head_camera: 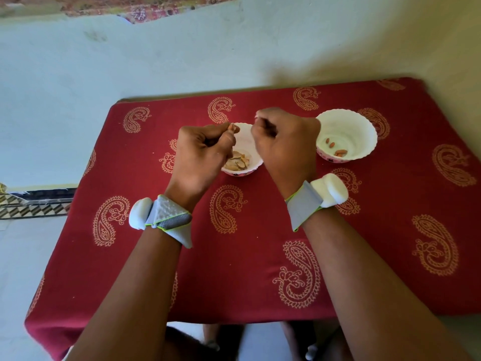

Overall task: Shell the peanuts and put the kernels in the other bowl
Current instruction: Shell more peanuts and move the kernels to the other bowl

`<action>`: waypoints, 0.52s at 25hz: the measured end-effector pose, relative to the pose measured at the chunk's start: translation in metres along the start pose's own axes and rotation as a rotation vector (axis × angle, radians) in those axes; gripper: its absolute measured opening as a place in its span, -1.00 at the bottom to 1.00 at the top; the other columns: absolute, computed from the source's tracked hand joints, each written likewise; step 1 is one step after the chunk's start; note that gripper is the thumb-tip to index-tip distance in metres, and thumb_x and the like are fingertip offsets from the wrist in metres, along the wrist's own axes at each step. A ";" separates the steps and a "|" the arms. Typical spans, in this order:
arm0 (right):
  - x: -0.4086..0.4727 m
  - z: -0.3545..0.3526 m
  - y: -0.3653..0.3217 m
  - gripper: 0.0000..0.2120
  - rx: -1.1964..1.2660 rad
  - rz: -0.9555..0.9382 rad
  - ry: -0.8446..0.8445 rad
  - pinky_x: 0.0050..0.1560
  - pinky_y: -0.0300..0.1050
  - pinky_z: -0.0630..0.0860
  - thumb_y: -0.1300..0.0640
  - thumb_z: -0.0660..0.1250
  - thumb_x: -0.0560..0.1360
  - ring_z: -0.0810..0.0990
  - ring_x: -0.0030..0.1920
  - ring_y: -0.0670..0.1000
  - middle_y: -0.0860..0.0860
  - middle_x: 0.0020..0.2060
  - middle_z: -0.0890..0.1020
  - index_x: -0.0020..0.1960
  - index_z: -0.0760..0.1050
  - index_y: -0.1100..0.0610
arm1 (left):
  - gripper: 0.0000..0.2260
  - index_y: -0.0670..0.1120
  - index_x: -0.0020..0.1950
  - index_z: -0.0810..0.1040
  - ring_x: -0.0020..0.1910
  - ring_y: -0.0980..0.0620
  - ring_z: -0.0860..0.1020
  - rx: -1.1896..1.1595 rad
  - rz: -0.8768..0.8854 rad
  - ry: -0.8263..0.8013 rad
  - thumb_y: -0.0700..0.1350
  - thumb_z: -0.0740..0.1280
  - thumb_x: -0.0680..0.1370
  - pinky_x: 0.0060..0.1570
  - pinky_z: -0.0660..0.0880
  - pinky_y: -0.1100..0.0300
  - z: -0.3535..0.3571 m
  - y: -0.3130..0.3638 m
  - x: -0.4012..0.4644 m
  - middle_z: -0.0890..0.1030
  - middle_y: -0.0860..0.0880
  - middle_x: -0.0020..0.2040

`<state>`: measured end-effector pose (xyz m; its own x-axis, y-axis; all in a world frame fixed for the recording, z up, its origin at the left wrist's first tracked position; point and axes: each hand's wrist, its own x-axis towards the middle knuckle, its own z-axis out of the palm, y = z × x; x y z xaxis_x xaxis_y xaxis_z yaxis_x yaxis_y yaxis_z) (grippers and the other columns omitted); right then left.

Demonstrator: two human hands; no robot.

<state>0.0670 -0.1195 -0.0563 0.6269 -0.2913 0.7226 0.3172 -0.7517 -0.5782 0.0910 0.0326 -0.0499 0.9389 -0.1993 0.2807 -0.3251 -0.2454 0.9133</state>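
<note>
From the head camera, both hands hover over the near bowl [253,166] of peanut shells [238,162] on the red paisley surface [234,269]. The left hand [201,149] has its fingers pinched on a peanut [232,128]. The right hand [283,142] is curled closed; I cannot tell what it holds. A few kernels [337,149] lie in the other bowl [364,126] just right.

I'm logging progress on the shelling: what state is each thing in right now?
Left hand: closed, pinching a peanut above the near bowl.
Right hand: closed; contents hidden.
Near bowl: upright, holds broken shells.
Far bowl: upright, a few kernels inside.
Red cloth: spread flat over the table.
</note>
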 end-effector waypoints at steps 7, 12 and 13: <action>0.003 -0.007 0.011 -0.86 0.093 -0.113 -0.344 -0.13 0.12 0.68 0.33 0.45 0.52 0.78 -0.14 0.20 0.21 -0.12 0.78 0.05 0.72 0.31 | -0.81 -0.31 0.25 0.61 -0.23 0.04 0.65 -0.083 0.000 0.021 -0.33 0.32 0.65 -0.19 0.60 0.25 -0.004 0.001 0.000 0.69 -0.29 -0.04; 0.003 -0.004 0.007 -0.72 0.148 0.027 -0.305 -0.06 0.04 0.71 0.24 0.56 0.44 0.78 -0.14 0.12 0.19 -0.07 0.78 0.14 0.70 0.27 | -0.81 -0.31 0.23 0.63 -0.15 -0.08 0.74 -0.175 -0.072 0.083 -0.31 0.36 0.63 -0.11 0.66 0.19 -0.005 0.001 -0.002 0.73 -0.24 -0.04; 0.003 -0.003 0.004 -0.66 0.171 0.041 -0.299 -0.08 -0.02 0.70 0.22 0.59 0.40 0.77 -0.16 0.09 0.17 -0.04 0.78 0.15 0.70 0.26 | -0.83 -0.32 0.19 0.65 -0.11 -0.11 0.75 -0.187 -0.076 0.081 -0.31 0.38 0.62 -0.10 0.67 0.16 -0.004 0.002 -0.002 0.74 -0.24 -0.04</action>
<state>0.0674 -0.1250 -0.0553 0.8144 -0.1133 0.5692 0.3867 -0.6255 -0.6777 0.0889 0.0367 -0.0479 0.9684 -0.1081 0.2247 -0.2333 -0.0747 0.9695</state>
